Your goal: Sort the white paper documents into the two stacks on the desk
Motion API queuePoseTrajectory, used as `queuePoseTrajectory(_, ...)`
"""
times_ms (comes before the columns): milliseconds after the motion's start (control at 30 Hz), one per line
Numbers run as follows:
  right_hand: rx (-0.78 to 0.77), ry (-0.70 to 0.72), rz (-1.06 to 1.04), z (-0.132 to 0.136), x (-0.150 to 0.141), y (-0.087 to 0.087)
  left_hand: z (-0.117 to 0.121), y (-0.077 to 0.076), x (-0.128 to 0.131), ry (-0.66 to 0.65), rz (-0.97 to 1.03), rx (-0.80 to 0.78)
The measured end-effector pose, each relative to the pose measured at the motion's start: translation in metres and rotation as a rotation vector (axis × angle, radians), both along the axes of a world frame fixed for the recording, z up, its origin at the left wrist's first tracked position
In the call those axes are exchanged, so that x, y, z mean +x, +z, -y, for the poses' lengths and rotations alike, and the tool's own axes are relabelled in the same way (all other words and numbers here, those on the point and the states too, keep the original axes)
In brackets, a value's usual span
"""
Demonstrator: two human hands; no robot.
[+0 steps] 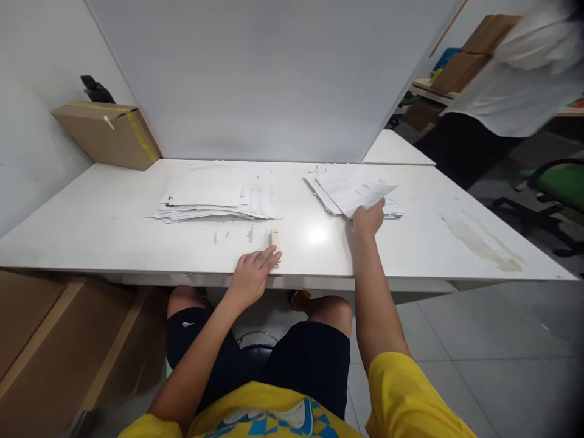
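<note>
My right hand (368, 219) grips the near edge of a printed sheet of paper (349, 190), lifting its right corner a little above the right-hand stack. Its thumb and fingers are partly hidden. Loosely spread white papers (391, 210) lie under that sheet. Near the front of the table, my left hand (255, 267) lies with fingers stretched out, their tips touching the near end of a small cream-coloured oblong object (274, 237), whose kind I cannot make out. Beyond it to the left is a thicker stack of white papers (207, 188).
The white table (114, 225) meets an upright white panel (269, 79) at the back. A cardboard box (104, 134) leans at the back left. Brown cartons (59, 340) stand below left. At right are a person in white (524, 91) and a green chair (559, 185).
</note>
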State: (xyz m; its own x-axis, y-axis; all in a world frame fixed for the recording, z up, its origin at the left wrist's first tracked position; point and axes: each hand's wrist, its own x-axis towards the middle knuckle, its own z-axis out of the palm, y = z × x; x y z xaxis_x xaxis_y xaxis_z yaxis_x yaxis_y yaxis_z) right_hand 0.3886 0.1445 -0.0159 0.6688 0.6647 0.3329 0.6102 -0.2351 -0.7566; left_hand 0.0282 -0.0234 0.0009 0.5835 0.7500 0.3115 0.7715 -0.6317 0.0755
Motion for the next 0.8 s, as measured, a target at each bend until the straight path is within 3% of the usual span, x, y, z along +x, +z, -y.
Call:
queuePoseTrajectory(100, -0.127, -0.128, 0.005, 0.004, 0.001, 0.0, -0.006, 0.003, 0.001, -0.025, 0.012, 0.0)
queuePoseTrajectory(167, -0.15, -0.159, 0.021, 0.007, 0.001, 0.0, -0.024, 0.009, -0.009, 0.008, 0.071, 0.039)
queuePoseTrajectory(333, -0.102, -0.153, 0.052, 0.011, 0.002, -0.001, -0.113, 0.029, -0.077, 0.287, 0.128, 0.132)
queuePoseTrajectory(433, -0.108, -0.118, 0.075, 0.012, 0.002, -0.003, -0.152, 0.031, -0.116, 0.386, 0.148, 0.118)
queuePoseTrajectory(533, -0.085, -0.1, 0.108, 0.013, 0.002, -0.005, -0.161, 0.024, -0.131, 0.353, 0.153, 0.104)
queuePoseTrajectory(633, -0.015, -0.067, 0.154, 0.017, 0.0, -0.006, -0.156, 0.022, -0.127, 0.306, 0.172, 0.148)
queuePoseTrajectory(800, 0.073, 0.012, 0.184, 0.027, -0.021, 0.005, -0.157, 0.025, -0.12, 0.4, 0.229, 0.192)
